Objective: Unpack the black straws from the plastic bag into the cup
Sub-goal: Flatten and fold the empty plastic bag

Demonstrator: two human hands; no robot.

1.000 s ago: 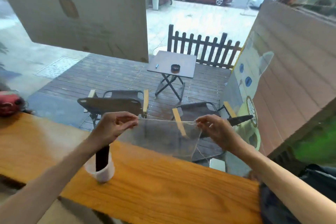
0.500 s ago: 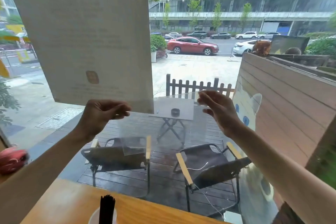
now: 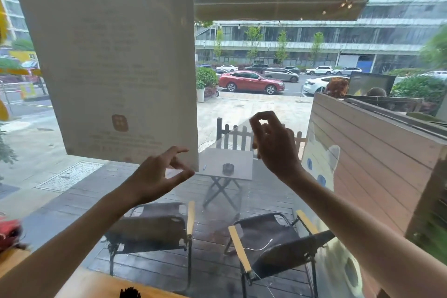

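We hold the clear plastic bag [image 3: 229, 152] up against the window, our right hand [image 3: 275, 147] pinching its upper corner between thumb and fingertips; our left hand [image 3: 157, 176] has thumb and fingers spread near the bag's lower left edge (whether it touches, we cannot tell). The bag hangs tilted. The black straws [image 3: 130, 293] stand upright at the bottom edge, apparently already in the cup. With our eyes up here, a lowering arm could knock them over.
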